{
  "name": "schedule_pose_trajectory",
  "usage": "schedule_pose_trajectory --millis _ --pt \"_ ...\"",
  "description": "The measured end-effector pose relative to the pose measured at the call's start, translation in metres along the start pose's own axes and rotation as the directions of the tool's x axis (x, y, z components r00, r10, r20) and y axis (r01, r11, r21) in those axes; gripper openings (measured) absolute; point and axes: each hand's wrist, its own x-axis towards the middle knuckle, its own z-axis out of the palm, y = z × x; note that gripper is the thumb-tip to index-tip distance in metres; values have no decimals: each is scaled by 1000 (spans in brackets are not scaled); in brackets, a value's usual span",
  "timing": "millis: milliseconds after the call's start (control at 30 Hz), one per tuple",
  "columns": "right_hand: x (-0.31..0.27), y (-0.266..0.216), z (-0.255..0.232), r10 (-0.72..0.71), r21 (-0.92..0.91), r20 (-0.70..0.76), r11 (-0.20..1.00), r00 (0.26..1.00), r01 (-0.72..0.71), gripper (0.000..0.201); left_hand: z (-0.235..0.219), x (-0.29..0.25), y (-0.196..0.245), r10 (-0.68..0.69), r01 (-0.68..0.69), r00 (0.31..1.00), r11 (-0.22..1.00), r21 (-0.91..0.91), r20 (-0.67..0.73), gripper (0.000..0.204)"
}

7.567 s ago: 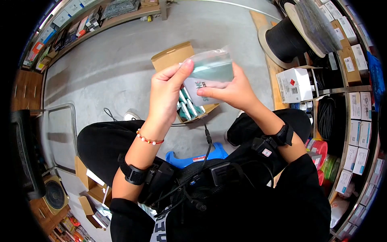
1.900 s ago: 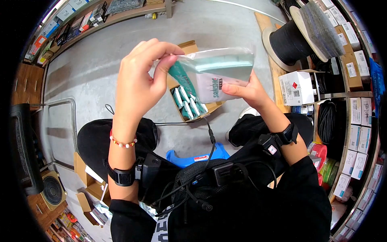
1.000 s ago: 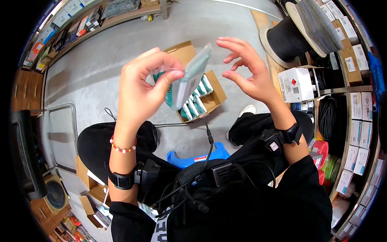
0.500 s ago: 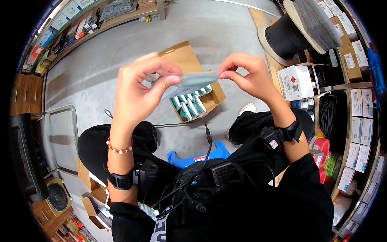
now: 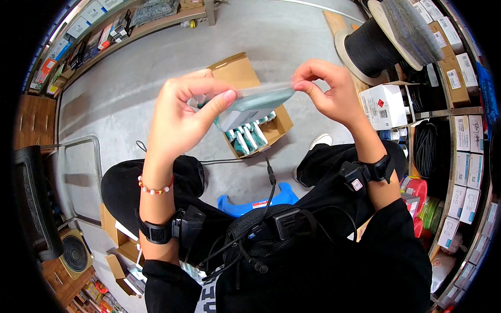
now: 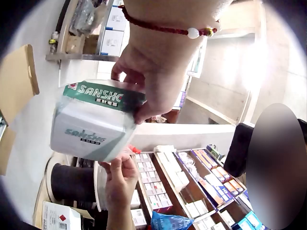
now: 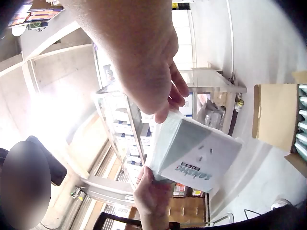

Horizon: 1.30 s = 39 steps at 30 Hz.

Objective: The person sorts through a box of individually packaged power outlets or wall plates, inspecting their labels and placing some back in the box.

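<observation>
A clear plastic bag (image 5: 257,108) holding a white and teal packet is stretched between both hands in the head view. My left hand (image 5: 180,112) pinches its left end between thumb and fingers. At the bag's upper right corner, my right hand (image 5: 331,94) pinches the film with thumb and forefinger. In the left wrist view the bag (image 6: 88,132) shows a green printed strip reading SANSHC above the white packet. Below, an open cardboard box (image 5: 237,70) stands on the floor, with several similar green and white packets (image 5: 245,141) standing in rows inside.
A blue plastic stool (image 5: 261,203) is between the legs. A black cable (image 5: 271,180) hangs in front. To the right stand a cable spool (image 5: 368,52), a white carton (image 5: 381,107) and shelves of boxes. Opened cartons (image 5: 122,242) lie at lower left.
A second ago the right hand was off the bag with fingers spread; now it pinches the right corner. The bag has swung from upright to nearly level, and the left hand kept its hold.
</observation>
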Motion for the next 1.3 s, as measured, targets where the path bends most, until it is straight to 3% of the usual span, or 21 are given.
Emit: schedule_pose_trajectory --millis 100,233,333,433,533,633,700,733,867,967,1067,1300 --pt "-2 2 3 83 254 31 963 996 -88 10 5 -2 0 -5 5 1000 979 -203 1 9" --pt "-2 4 4 75 576 180 800 981 -167 17 8 -5 3 -40 46 999 905 -423 23 11" --pt "-3 5 6 113 711 243 655 963 -256 23 10 -7 1 -44 65 998 806 -588 50 12" --pt "-9 8 15 170 884 357 257 919 -391 43 14 -10 1 -95 113 993 669 -735 67 13" --pt "-31 21 47 119 904 421 27 899 -427 63 18 -11 1 -152 131 987 537 -833 57 14" --pt "-38 12 68 169 866 491 10 855 -499 83 18 -10 0 -204 190 973 421 -887 111 15" --pt "-37 9 67 197 849 516 11 834 -528 81 21 -10 -5 -204 205 970 400 -894 131 16" --pt "-36 8 67 212 840 529 12 822 -543 81 23 -11 -4 -214 184 972 440 -879 97 15" --pt "-31 -8 63 329 859 390 207 860 -469 69 21 -11 -1 -238 187 969 531 -826 67 14" --pt "-30 -11 58 437 824 335 295 835 -484 65 18 -8 3 -199 110 978 739 -665 -60 15" --pt "-29 -12 57 502 827 240 342 831 -446 64 16 -7 3 -125 4 973 848 -530 -193 18" --pt "-27 -10 51 556 827 143 387 819 -407 63 2 -6 -1 -157 -62 908 867 -494 -388 20"
